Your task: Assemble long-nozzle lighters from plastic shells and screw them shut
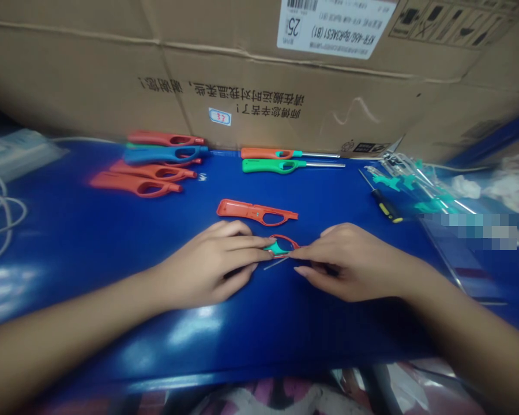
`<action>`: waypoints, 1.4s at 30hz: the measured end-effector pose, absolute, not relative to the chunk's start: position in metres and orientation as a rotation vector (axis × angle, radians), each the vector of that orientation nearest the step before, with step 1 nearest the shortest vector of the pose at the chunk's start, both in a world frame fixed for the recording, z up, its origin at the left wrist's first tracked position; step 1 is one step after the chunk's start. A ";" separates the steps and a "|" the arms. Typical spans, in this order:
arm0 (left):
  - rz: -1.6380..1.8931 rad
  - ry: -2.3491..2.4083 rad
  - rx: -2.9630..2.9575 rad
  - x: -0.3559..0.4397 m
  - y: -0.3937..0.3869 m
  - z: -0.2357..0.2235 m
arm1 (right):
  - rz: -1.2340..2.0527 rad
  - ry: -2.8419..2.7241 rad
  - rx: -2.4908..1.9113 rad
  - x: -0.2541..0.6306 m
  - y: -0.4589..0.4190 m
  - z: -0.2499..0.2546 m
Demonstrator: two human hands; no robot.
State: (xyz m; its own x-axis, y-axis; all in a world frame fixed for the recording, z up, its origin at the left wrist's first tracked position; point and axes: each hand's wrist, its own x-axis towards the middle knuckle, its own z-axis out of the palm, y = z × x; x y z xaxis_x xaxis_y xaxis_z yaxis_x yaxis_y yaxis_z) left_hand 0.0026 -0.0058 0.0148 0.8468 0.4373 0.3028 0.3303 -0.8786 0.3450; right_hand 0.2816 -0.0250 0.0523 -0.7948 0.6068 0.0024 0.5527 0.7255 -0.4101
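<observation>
A red lighter casing half (pixel 290 238) with a turquoise trigger (pixel 277 248) in it lies on the blue table, partly hidden under my fingers. My left hand (pixel 216 259) grips the casing from the left, its fingers laid over the part. From the right, my right hand (pixel 350 262) touches the casing's lower edge with the index fingertip; the thumb stays apart below. Just under the casing shows a thin pale tube or wire (pixel 275 264); whether it is attached, I cannot tell. Behind both hands rests another red casing half (pixel 242 208), its hollow side up.
Several red and blue lighter casings (pixel 164 154) are piled at the back left, beside small springs (pixel 202 177). Orange (pixel 259 153) and green (pixel 263 166) lighters with metal rods lie along the cardboard box (pixel 112 69). At right are a screwdriver (pixel 387 206) and turquoise triggers (pixel 387 180).
</observation>
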 end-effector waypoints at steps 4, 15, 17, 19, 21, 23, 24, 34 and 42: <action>0.548 0.586 2.743 0.002 -0.006 0.015 | 0.607 -2.795 -0.952 0.280 -0.025 0.051; 0.565 0.591 2.733 0.003 -0.006 0.013 | 0.446 -2.837 -0.942 0.279 -0.028 0.049; 0.569 0.591 2.725 0.003 -0.005 0.013 | 0.438 -2.843 -0.955 0.277 -0.029 0.048; 0.571 0.590 2.727 0.003 -0.005 0.013 | 0.425 -2.845 -0.943 0.278 -0.029 0.048; 0.559 0.590 2.735 0.004 -0.005 0.014 | 0.365 -2.824 -0.909 0.281 -0.027 0.050; 0.536 0.594 2.742 0.004 -0.005 0.015 | 0.204 -2.729 -0.930 0.291 -0.020 0.054; 0.526 0.595 2.745 0.004 -0.005 0.016 | 0.081 -2.639 -0.993 0.299 -0.014 0.057; 0.549 0.572 2.789 0.002 -0.005 0.013 | -0.401 -1.785 -2.286 0.398 0.039 0.062; 0.524 0.608 2.790 0.000 -0.008 0.014 | -0.424 -1.694 -2.425 0.406 0.054 0.034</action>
State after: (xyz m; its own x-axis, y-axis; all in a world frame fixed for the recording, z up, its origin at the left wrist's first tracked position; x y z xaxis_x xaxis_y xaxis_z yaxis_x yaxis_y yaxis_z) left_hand 0.0000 -0.0076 0.0145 0.8494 0.4392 0.2926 0.3539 -0.8853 0.3015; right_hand 0.4057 0.0540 0.0339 0.3211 0.8929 0.3158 0.9363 -0.3494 0.0360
